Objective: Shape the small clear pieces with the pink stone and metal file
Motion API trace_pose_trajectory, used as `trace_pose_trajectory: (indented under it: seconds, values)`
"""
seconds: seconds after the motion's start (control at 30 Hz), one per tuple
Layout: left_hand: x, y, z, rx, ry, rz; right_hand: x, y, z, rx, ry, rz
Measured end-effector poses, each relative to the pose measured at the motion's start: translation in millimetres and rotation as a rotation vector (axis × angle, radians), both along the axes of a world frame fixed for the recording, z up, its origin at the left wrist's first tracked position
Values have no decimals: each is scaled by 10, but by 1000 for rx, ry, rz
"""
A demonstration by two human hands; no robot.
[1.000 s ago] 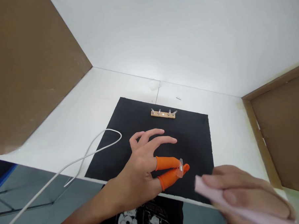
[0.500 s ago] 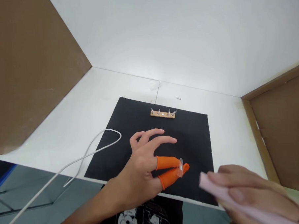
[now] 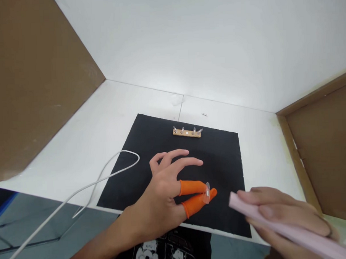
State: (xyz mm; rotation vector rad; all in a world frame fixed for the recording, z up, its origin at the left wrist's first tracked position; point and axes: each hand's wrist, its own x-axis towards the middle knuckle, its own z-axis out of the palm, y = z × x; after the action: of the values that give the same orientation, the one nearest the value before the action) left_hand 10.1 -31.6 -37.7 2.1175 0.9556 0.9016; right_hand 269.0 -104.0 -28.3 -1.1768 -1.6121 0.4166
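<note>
My left hand (image 3: 167, 189) is over the black mat, with orange finger cots (image 3: 192, 186) on the thumb and index finger. Pinched between those two covered fingertips is a small clear nail tip (image 3: 206, 193), standing up from them. The other left fingers are spread and bent above the mat. At the lower right, my right hand (image 3: 288, 216) is closed around a long pale-pink bar that looks like a nail file (image 3: 268, 220). The bar's near end points at the nail tip, with a gap between them.
A black mat (image 3: 156, 134) lies on the white table (image 3: 76, 137). Near its far edge stands a small wooden strip (image 3: 187, 133) with several clear tips. Behind it lies a tiny metal pin (image 3: 205, 114). A white cable (image 3: 106, 177) loops at left; brown panels (image 3: 42, 89) flank the table.
The pink file and my right hand have shifted slightly left and up, with more of the bar showing. My left hand keeps its pinch; the whole view has drifted slightly.
</note>
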Motion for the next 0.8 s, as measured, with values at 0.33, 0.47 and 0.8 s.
trace_pose_trajectory:
  seconds: [0.33,0.47,0.8]
  values:
    - [48,48,-185,39,-30,62,-181,-35,-58,22,-127,296]
    - [33,292,-347,92,45,71,-205,-36,-140,-27,-74,227]
    - [232,1420,-739,146,337,104,-210,-6,-551,-173,-31,130]
